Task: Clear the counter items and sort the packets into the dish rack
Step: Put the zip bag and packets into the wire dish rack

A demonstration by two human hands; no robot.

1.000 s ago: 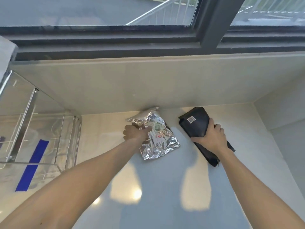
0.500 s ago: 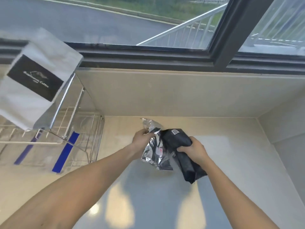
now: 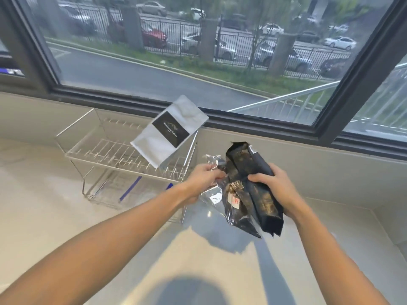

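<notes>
While both packets are held clear of the pale glossy counter (image 3: 220, 260), the two-tier wire dish rack (image 3: 92, 150) stands to the left beneath the window, a white pouch with a black label (image 3: 169, 130) already leaning in its upper tier; the right hand (image 3: 273, 186) is clenched round the matte black packet (image 3: 259, 190), gripped mid-body, probably for steady carrying; the left hand (image 3: 202, 179) pinches the upper edge of the crinkled silver foil packet (image 3: 229, 199), which hangs against the black one, just right of the rack.
</notes>
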